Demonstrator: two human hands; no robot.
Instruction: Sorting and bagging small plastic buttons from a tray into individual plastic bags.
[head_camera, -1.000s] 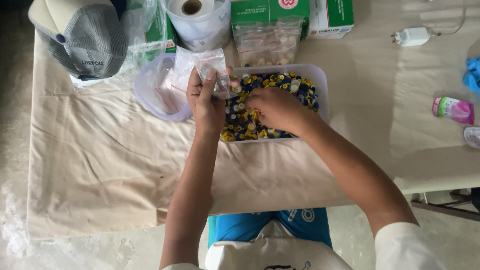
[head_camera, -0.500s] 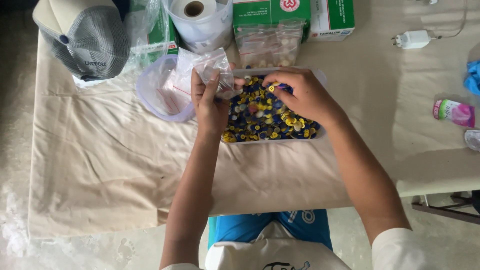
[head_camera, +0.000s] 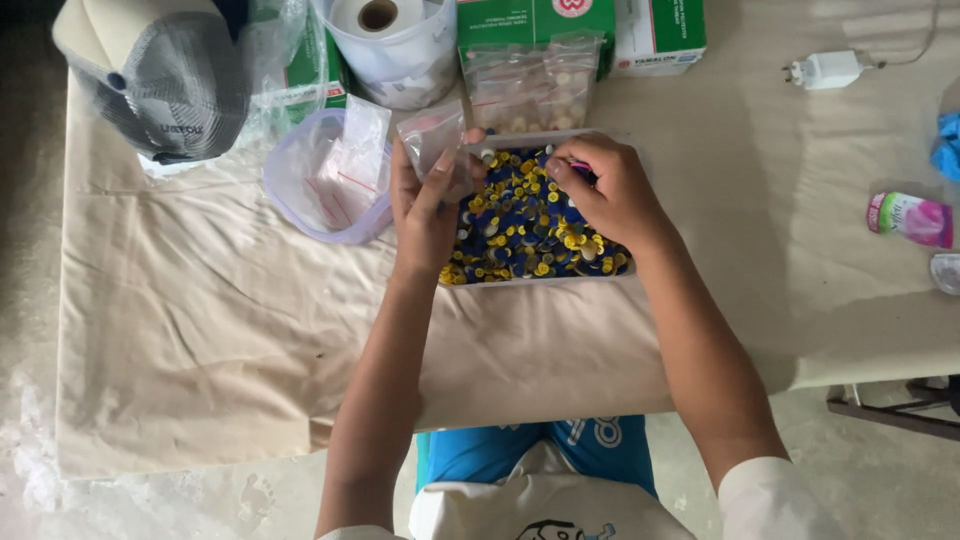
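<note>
My left hand holds a small clear zip bag upright at the left end of a clear tray. The tray is full of small yellow and blue round pieces. My right hand hovers over the tray's far right part. Its fingertips are pinched together on a few small pieces and point left toward the bag. A gap of about a hand's width separates the two hands.
On the cloth-covered table, a grey and beige cap lies far left, with loose empty zip bags beside it. A white tub with a tape roll, filled clear bags and green boxes stand behind the tray. A white charger and pink packet lie right.
My right hand has come up out of the pile of pieces with its fingers pinched and shifted toward the tray's far side. My left hand keeps holding the bag, slightly higher.
</note>
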